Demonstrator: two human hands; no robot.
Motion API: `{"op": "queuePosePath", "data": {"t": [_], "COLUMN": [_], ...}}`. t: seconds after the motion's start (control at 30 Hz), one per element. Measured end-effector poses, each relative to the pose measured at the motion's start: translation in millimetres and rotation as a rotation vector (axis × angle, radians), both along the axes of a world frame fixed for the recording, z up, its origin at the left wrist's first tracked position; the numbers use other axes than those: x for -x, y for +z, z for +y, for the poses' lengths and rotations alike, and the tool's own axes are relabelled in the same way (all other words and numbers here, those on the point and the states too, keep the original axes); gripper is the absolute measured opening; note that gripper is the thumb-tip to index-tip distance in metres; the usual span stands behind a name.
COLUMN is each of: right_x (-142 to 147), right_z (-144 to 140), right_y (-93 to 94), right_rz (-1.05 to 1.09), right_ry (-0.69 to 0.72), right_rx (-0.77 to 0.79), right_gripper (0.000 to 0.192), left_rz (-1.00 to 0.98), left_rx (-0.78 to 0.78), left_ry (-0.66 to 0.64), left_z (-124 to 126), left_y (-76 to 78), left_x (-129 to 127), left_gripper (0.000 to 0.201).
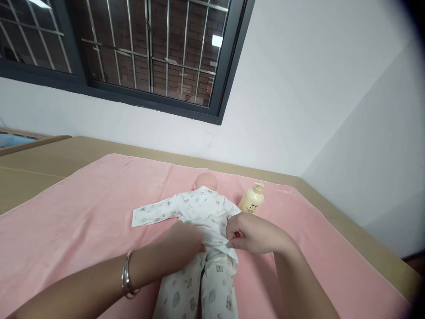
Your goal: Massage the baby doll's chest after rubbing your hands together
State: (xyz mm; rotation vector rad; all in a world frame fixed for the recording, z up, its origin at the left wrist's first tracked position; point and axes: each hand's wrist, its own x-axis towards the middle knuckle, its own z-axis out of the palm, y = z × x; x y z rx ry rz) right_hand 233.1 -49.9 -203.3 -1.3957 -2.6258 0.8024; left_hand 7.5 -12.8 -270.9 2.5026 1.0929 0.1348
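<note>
A baby doll [206,181] lies stretched out on a pink mat [109,195], its bald head away from me. It wears a white printed long-sleeved shirt [201,206] and matching trousers [217,285]. At the left side of the waist, where shirt and trousers meet, my left hand [184,243] is curled and slightly blurred; what its fingertips grip is hidden. My right hand [254,232] pinches the shirt's lower edge at the right side, thumb and forefinger together. One sleeve reaches out flat to the left; the other is partly behind my right hand.
A pale yellow pump bottle [253,199] stands on the mat just beyond my right hand. Under the mat is a wooden surface [89,146], meeting a white wall [272,110]. A barred, dark-framed window [149,48] is above. At far left is a wooden edge [36,144] with something blue.
</note>
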Motion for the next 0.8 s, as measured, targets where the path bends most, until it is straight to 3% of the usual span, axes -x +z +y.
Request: {"op": "queuePosePath", "data": {"t": [0.23, 0.3, 0.37, 0.57, 0.7, 0.8], "right_x": [-5, -3, 2, 20, 19, 10], "right_z": [2, 3, 6, 12, 3, -5], "right_y": [4.2, 1.8, -5.9, -36.3, -18.6, 5.7], "right_rz": [0.019, 0.011, -0.015, -0.235, -0.123, 0.047], "right_ry": [0.032, 0.055, 0.081, 0.161, 0.126, -0.067], "right_rx": [0.025, 0.069, 0.13, 0.187, 0.162, -0.037], "right_gripper": [0.02, 0.019, 0.018, 0.012, 0.018, 0.026], "left_rz": [0.217, 0.252, 0.284, 0.309, 0.139, 0.082], "left_rx": [-0.002, -0.004, -0.018, 0.097, 0.136, 0.145], "left_ry": [-0.272, -0.315, -0.326, -0.324, -0.273, -0.259], "left_z": [-18, -19, -20, -27, -32, -32], "left_y": [58.4, 66.9, 66.3, 42.4, 48.9, 64.6], "left_x": [14, 17, 17, 16, 19, 15], "left_gripper": [0.032, 0.027, 0.025, 0.029, 0.028, 0.027]}}
